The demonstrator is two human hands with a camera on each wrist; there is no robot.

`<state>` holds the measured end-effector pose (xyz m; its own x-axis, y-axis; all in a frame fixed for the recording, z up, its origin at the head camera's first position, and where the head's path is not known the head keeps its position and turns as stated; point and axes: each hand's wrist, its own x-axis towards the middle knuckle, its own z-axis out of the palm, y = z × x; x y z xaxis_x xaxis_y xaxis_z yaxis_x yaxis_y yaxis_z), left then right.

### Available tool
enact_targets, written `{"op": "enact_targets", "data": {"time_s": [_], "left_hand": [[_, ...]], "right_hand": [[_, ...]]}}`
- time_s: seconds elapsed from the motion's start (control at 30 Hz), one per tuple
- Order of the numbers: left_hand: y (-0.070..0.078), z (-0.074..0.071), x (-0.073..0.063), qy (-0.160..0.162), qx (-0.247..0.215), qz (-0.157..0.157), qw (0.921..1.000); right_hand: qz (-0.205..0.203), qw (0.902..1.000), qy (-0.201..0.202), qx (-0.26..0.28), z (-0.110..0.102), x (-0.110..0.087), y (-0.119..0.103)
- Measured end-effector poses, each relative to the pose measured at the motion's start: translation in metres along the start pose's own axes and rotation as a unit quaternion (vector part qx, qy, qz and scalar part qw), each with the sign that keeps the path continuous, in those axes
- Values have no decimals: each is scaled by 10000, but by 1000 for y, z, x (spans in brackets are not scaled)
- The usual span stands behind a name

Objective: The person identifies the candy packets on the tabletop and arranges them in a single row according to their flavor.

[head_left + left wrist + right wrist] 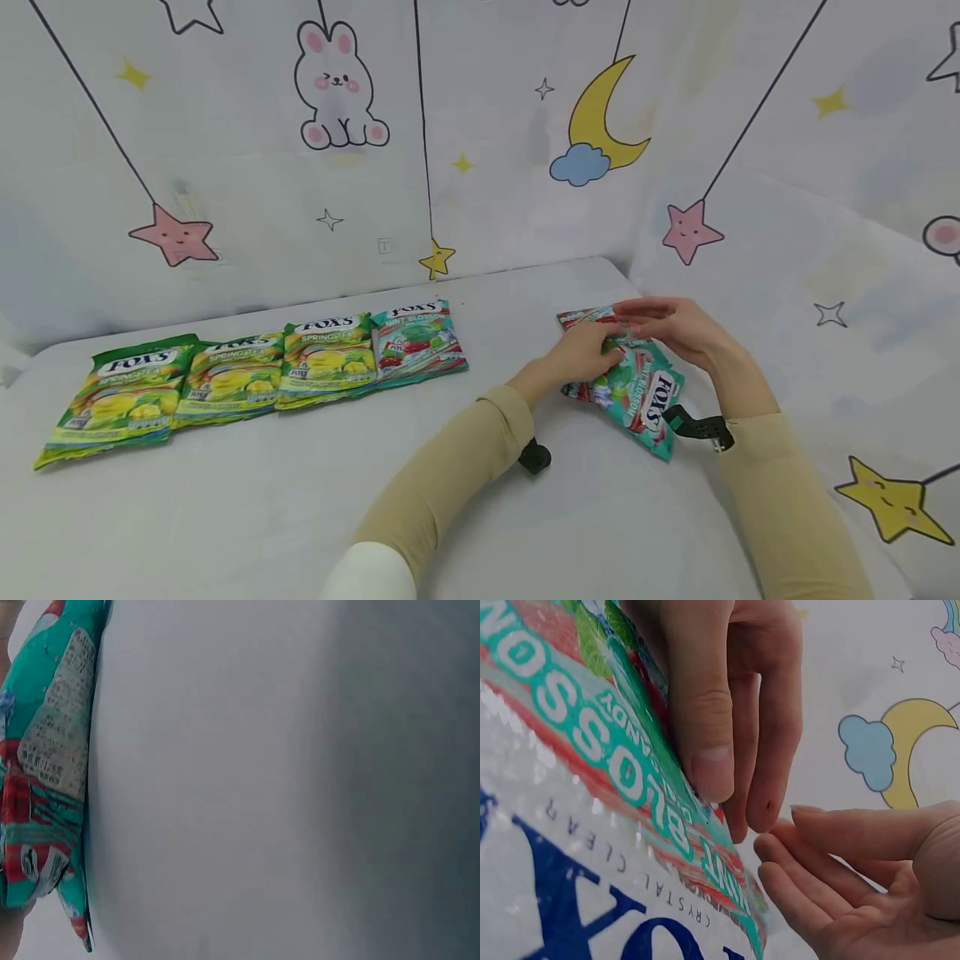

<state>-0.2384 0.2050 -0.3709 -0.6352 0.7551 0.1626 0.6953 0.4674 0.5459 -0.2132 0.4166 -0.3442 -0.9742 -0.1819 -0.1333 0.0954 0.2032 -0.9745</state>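
Note:
On the right of the table lies a teal Mint Blossom candy bag [637,396], its brand name turned toward the near right. A second striped bag end [581,317] shows behind it; whether it is a separate bag is partly hidden. My left hand [581,357] holds the bag from the left, thumb [711,761] against its front and fingers over it. In the left wrist view, the bag's printed back [60,720] shows at a tilt. My right hand [686,329] hovers above from the right. Its fingers [814,889] are relaxed, near the left fingertips.
Along the back left, a row holds several yellow-green Spring Tea bags [326,362] and one Mint Blossom bag [420,340], edges overlapping. White cloth walls [495,217] printed with stars, a rabbit and a moon rise behind and on the right of the white table [262,500].

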Motion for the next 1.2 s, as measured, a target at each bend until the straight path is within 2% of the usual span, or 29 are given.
{"op": "enact_targets", "data": {"time_s": [0.17,0.23,0.37,0.5,0.83,0.97,1.2], "left_hand": [[3,1,0,31,359,-104,9993],[2,0,-2,42,344,-117,9993],[-4,-2,-5,163,179,-150,9996],[-10,-5,-9,265,-44,-344,9990],[-20,-7,-14,280,-528,-678,9959],[-27,-6,-18,460,-968,-845,9906],[-40,-7,-23,929,-1556,-1272,9752]], "right_hand": [[32,10000,-57,-41,-2,2,2],[44,10000,-62,-9,-2,2,2],[110,9999,-60,37,-2,1,2],[162,9999,18,-40,-2,-1,2],[236,9994,143,-203,-2,-3,2],[233,9991,217,-270,-2,-2,4],[276,9982,414,-344,-2,-1,4]]}}
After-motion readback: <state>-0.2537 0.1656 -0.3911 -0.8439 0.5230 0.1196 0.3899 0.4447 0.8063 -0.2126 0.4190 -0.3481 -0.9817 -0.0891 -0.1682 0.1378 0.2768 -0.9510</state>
